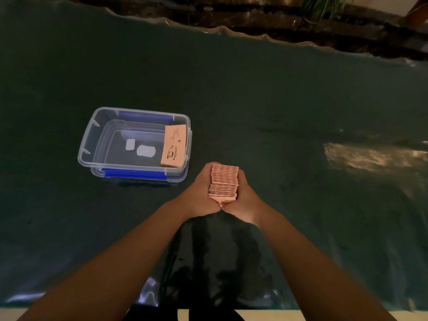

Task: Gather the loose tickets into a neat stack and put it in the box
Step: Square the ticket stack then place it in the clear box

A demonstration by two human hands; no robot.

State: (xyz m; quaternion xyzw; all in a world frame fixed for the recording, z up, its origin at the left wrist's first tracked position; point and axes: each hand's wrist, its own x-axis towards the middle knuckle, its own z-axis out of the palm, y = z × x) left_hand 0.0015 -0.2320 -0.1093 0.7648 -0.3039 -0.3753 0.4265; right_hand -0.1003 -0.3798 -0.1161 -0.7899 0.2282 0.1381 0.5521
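pink tickets (223,181): a thick stack is held on edge between both hands, just in front of and to the right of the box, above the dark green table cover (278,100).
left hand (200,193): closed against the left side of the stack.
right hand (245,198): closed against the right side, its thumb met with the other at the near end.
clear box (88,144): open, blue latches; one earlier bundle (174,147) is leaned inside against the right wall.
done: gathering seems finished; no loose tickets are seen on the cover.
edges: mostly squared, some steps are seen.
left: the stack is yet to be placed in the box.
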